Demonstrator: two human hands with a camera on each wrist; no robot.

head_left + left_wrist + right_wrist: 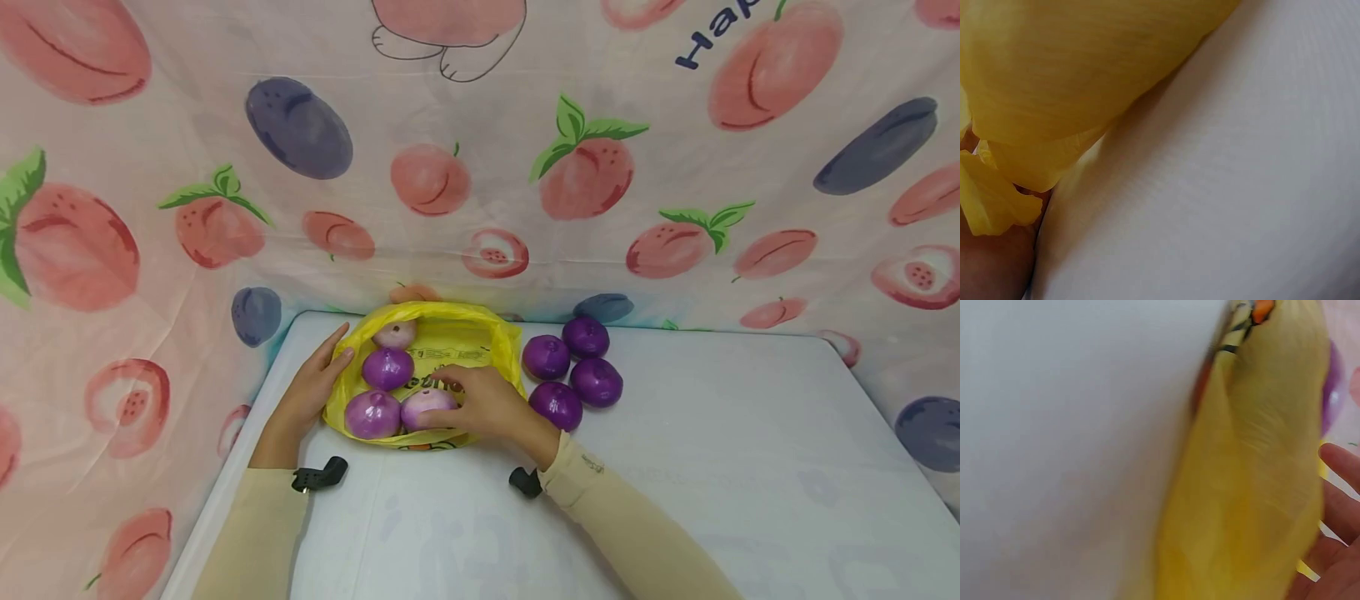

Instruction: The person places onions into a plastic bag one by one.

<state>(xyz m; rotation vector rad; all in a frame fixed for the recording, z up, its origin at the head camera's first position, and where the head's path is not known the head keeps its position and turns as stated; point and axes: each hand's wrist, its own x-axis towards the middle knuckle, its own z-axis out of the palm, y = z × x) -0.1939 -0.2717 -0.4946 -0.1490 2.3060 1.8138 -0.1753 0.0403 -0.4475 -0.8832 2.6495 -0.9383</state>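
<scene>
Two beige sleeves [251, 533] rise from the lower edge; at centre left, the left hand [303, 396] lies against the yellow bag [444, 312], fingers extended, thumb apart. Four onions [372, 414] sit inside the bag, left of centre, and the right hand [483, 402] reaches over the lower-right one, thumb and fingers spread, contact unclear. Right of centre, four darker onions [597, 382] cluster on the white table [712, 458].

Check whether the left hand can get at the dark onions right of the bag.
Probably not directly: the left hand is left of the bag, so bag and right hand lie between it and the dark onions.
</scene>
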